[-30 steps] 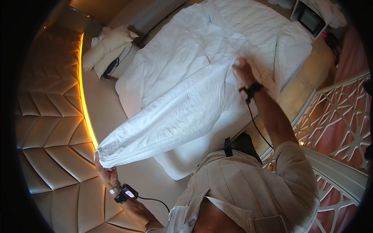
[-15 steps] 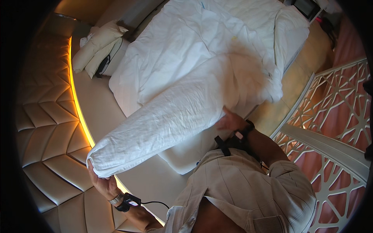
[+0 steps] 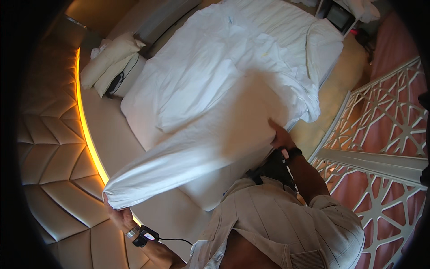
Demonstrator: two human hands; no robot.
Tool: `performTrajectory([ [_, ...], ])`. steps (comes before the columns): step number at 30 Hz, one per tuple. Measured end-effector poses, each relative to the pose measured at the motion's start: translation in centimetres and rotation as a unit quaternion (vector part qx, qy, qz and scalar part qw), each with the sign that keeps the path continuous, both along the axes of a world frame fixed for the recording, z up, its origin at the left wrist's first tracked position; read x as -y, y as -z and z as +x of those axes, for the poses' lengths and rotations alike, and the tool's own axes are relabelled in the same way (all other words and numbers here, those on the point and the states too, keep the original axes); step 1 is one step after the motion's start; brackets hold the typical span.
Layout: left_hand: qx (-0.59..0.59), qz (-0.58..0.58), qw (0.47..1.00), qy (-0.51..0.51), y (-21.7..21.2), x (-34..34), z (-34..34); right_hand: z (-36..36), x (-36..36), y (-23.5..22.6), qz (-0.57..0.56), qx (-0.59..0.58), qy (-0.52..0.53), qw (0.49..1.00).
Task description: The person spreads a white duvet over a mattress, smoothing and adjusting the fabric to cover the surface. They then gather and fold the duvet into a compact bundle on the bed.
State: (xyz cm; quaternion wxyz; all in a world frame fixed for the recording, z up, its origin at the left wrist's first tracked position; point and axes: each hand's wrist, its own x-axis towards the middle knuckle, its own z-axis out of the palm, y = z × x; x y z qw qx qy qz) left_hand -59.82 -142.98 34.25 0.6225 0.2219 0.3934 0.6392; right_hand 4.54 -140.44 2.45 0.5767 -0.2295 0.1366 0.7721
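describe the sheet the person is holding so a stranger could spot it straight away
Start at the large white bed filling the middle of the view. The white fabric sheet stretches off its near corner between the left hand and right hand. Unlike the rumpled bedding behind, it is lifted and pulled taut.

White sheet (image 3: 201, 148): matt woven cloth, soft, lightly creased, pulled taut between the hands. Bed (image 3: 251, 58): covered in the same matt white cloth, more heavily rumpled. Pillows (image 3: 107, 62): matt white cloth, plump and smooth. Wall panels (image 3: 53, 152): padded, quilted upholstery in tan, faint sheen like leather or vinyl, lit by a glowing amber strip (image 3: 87, 130). Lattice screen (image 3: 380, 116): hard, smooth, painted white, semi-gloss. Shirt (image 3: 277, 228): beige woven cloth, matt, finely ribbed. Watch band (image 3: 132, 232): shiny metal.
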Motion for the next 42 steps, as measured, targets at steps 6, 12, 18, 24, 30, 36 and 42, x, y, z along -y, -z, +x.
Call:
performTrajectory([
  [6,-0.094,-0.127,0.982,-0.108,8.5,-0.7,1.2,0.7,6.8,6.4,0.038,0.557,-0.226,0.798],
  [12,-0.082,-0.171,0.968,-0.164,13.5,3.6,-5.0,-1.3,4.2,-1.9,0.308,0.726,-0.131,0.601],
  [18,-0.042,-0.147,0.968,-0.198,21.7,2.3,-0.3,-3.9,1.6,-4.0,0.306,0.733,-0.149,0.588],
  [24,0.362,-0.160,0.886,0.242,37.8,8.8,14.6,-10.0,-3.3,-1.4,0.240,0.436,-0.143,0.855],
  [30,0.001,-0.192,0.902,0.386,25.5,0.1,37.8,-6.9,-4.1,-3.8,0.358,0.623,-0.255,0.647],
  [36,0.145,-0.234,0.955,0.114,29.3,-8.0,44.8,-2.8,-7.2,-5.0,0.146,0.209,-0.381,0.889],
  [42,0.063,-0.244,0.967,0.043,25.5,-9.8,46.0,18.2,-8.9,7.6,0.331,0.620,-0.224,0.675],
])
